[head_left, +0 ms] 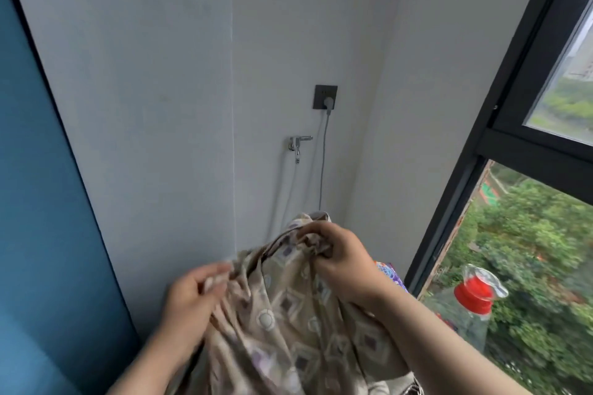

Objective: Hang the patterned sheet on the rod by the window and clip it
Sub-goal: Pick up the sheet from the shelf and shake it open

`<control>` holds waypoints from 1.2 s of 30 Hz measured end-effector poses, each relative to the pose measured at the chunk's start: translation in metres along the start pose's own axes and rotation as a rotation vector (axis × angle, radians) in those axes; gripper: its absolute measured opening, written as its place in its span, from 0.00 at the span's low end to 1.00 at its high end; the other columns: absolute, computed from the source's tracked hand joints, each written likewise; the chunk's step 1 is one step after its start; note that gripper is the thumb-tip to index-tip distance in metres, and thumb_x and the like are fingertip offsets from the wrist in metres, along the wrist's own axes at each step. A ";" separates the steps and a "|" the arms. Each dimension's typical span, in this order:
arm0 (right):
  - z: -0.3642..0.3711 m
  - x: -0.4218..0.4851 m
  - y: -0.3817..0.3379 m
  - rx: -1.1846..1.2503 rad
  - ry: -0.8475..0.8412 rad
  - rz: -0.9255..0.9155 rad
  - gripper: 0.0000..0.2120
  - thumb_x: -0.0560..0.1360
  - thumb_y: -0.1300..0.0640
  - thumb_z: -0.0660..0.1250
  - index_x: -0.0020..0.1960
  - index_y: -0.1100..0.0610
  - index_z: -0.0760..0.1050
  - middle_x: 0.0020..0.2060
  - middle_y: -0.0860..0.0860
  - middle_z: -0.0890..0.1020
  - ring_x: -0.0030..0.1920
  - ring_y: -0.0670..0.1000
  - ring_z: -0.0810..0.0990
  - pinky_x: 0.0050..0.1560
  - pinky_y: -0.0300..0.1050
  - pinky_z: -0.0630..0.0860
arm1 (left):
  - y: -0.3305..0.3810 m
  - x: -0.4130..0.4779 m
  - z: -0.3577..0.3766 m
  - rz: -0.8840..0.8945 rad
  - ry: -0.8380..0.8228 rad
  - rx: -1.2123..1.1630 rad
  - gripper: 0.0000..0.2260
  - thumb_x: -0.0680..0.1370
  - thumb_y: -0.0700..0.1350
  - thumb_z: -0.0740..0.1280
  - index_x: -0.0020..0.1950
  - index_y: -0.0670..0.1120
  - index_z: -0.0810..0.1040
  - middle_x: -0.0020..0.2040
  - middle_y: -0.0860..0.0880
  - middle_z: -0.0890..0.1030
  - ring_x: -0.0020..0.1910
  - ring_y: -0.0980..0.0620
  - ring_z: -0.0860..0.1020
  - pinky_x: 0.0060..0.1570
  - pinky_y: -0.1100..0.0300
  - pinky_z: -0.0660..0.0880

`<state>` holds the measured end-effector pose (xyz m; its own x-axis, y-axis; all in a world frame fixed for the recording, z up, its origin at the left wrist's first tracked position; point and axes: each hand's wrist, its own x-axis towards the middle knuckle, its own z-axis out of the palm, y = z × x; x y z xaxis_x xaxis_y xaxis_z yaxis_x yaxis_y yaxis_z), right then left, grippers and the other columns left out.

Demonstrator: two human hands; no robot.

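While the patterned sheet [288,314] hangs bunched before us, gripped by our left hand [189,295] at one gathered edge and our right hand [340,258] at its top, we log: rod unseen, hanging and clipping both outstanding.

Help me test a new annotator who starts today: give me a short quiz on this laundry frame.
1. True or false: the patterned sheet already hangs over a rod.
2. Which hand grips the sheet higher up in the picture? A the left hand, B the right hand, C neither grips it.
3. Fill in: the clear bottle by the window has a ___ cap.
Key: 1 false, it is bunched up in both hands; 2 B; 3 red.
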<state>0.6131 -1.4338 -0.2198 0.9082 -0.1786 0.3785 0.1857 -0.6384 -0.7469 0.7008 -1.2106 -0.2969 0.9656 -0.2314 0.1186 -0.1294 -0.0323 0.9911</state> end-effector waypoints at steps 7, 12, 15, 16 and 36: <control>-0.032 -0.009 -0.003 -0.314 -0.386 0.144 0.20 0.68 0.60 0.65 0.55 0.43 0.79 0.44 0.35 0.80 0.47 0.38 0.78 0.49 0.33 0.73 | 0.098 0.069 0.027 -0.046 -0.024 -0.381 0.10 0.75 0.31 0.66 0.48 0.45 0.81 0.37 0.50 0.85 0.36 0.54 0.81 0.41 0.60 0.80; -0.003 -0.017 -0.016 0.044 -0.114 0.075 0.32 0.65 0.42 0.73 0.67 0.44 0.70 0.59 0.34 0.74 0.58 0.40 0.75 0.60 0.42 0.75 | 0.105 0.055 0.066 -0.141 -0.230 -0.454 0.14 0.75 0.28 0.63 0.59 0.38 0.78 0.44 0.43 0.82 0.40 0.50 0.81 0.45 0.59 0.79; 0.036 -0.026 -0.015 0.181 -0.092 0.191 0.20 0.67 0.48 0.76 0.57 0.45 0.77 0.49 0.40 0.83 0.49 0.42 0.81 0.51 0.46 0.80 | 0.102 0.040 0.072 -0.208 -0.370 -0.620 0.15 0.74 0.28 0.60 0.56 0.39 0.79 0.46 0.41 0.83 0.42 0.50 0.83 0.41 0.62 0.80; 0.044 -0.027 -0.013 0.122 -0.014 0.207 0.10 0.69 0.50 0.74 0.49 0.47 0.78 0.41 0.38 0.83 0.43 0.40 0.81 0.45 0.42 0.79 | 0.102 0.039 0.072 -0.211 -0.383 -0.647 0.16 0.74 0.28 0.60 0.58 0.39 0.79 0.48 0.41 0.82 0.44 0.50 0.83 0.42 0.63 0.80; -0.002 -0.015 -0.003 0.397 0.007 0.287 0.19 0.72 0.42 0.67 0.61 0.44 0.74 0.49 0.43 0.82 0.45 0.39 0.80 0.49 0.41 0.77 | 0.087 -0.011 0.017 0.033 0.036 -0.173 0.07 0.78 0.43 0.65 0.43 0.43 0.81 0.36 0.42 0.84 0.35 0.48 0.80 0.37 0.56 0.76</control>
<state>0.5983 -1.4307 -0.2225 0.9414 -0.3112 0.1297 0.0585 -0.2278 -0.9719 0.6750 -1.2269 -0.2130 0.9692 -0.1949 0.1507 -0.1239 0.1431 0.9819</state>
